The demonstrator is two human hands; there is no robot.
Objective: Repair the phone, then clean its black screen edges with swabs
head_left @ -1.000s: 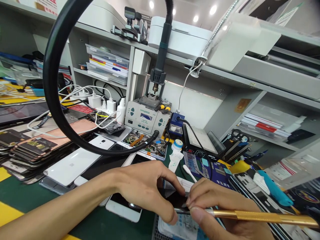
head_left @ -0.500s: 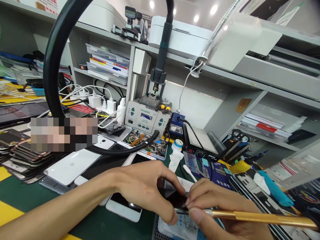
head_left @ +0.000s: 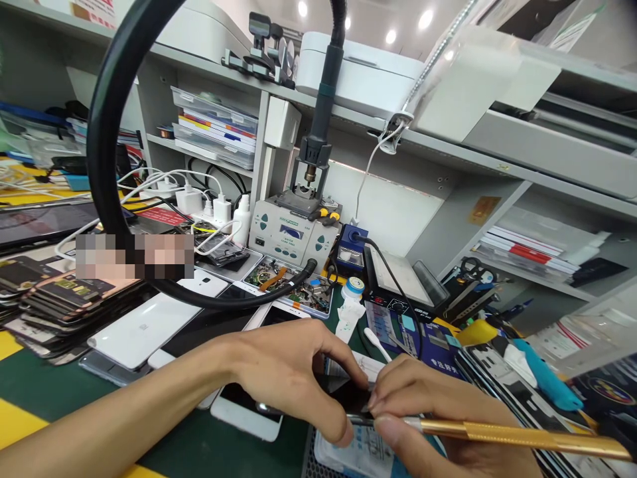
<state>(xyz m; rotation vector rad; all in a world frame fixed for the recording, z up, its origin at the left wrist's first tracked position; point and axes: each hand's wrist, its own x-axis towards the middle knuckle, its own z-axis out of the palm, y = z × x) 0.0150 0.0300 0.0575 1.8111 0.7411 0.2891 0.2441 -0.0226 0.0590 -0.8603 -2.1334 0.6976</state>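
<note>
My left hand [head_left: 288, 378] curves over a dark glossy phone [head_left: 351, 395], its thumb and fingers gripping the phone at opposite edges. My right hand [head_left: 428, 398] is pinched at the phone's right end and holds a gold-handled craft knife [head_left: 497, 431]. The knife's silver collar is by the right thumb, and its tip is hidden by the fingers. Beneath the phone lies a clear and blue plastic packet [head_left: 355, 455]. A white phone [head_left: 246, 418] lies face up under my left wrist, and a white cotton swab [head_left: 377, 343] rests just beyond the phone.
A thick black hose [head_left: 107, 133] loops in front of a hot-air station [head_left: 293, 232]. Stacked phone parts [head_left: 74, 299] and a white phone [head_left: 149, 332] lie left. A tray of circuit boards [head_left: 318, 299] sits ahead; a blue-handled tool [head_left: 547, 378] lies right. Another person's blurred part shows at left.
My hands, the phone and the knife hold nearly the same position. The blurred patch at the left has shrunk upward, showing more of the stacked phone parts.
</note>
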